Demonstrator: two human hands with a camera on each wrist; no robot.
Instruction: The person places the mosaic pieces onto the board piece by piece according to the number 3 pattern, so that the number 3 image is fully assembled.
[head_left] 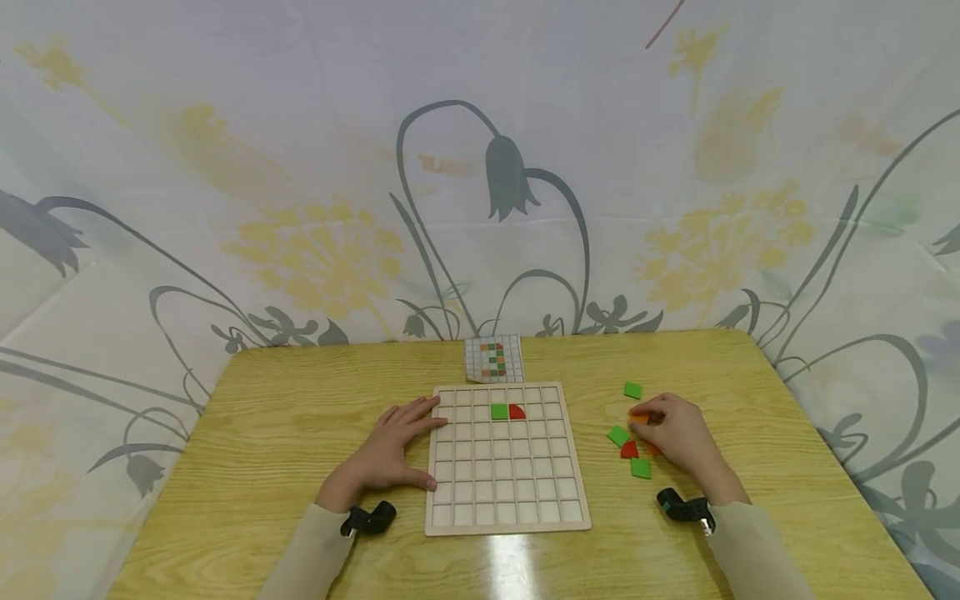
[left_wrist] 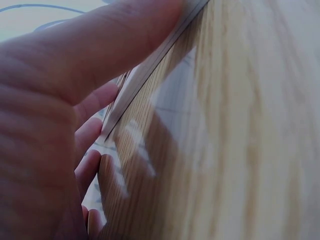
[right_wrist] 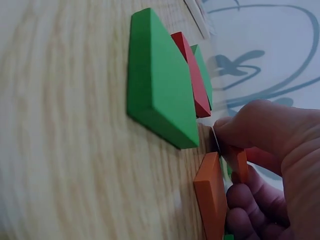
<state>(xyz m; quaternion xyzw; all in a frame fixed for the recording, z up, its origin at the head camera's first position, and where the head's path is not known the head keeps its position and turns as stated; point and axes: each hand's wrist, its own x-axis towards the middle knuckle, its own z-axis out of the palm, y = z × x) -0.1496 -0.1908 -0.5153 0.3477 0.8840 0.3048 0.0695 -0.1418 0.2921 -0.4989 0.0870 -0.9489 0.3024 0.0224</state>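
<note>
My left hand point(head_left: 393, 450) rests at the left edge of a wooden grid board point(head_left: 506, 532), its fingers spread along the rim. A green square tile point(head_left: 499, 412) and a red quarter-round tile point(head_left: 517, 412) sit side by side in the board's second row from the back. Right of the board, my right hand point(head_left: 678, 429) pinches an orange tile point(right_wrist: 241, 165) between thumb and fingers. Around that hand lie several loose pieces: green squares point(head_left: 641, 468), a red quarter-round point(head_left: 629, 450) and another orange tile point(right_wrist: 210, 195), partly hidden by the hand in the head view.
Behind the board lies a paper card point(head_left: 513, 358) printed with a grid and a coloured pattern. The wooden table point(head_left: 300, 392) meets a flower-printed cloth point(head_left: 337, 167) at its back edge. A dark wrist camera point(head_left: 684, 507) sits on the right wrist, another point(head_left: 369, 518) on the left.
</note>
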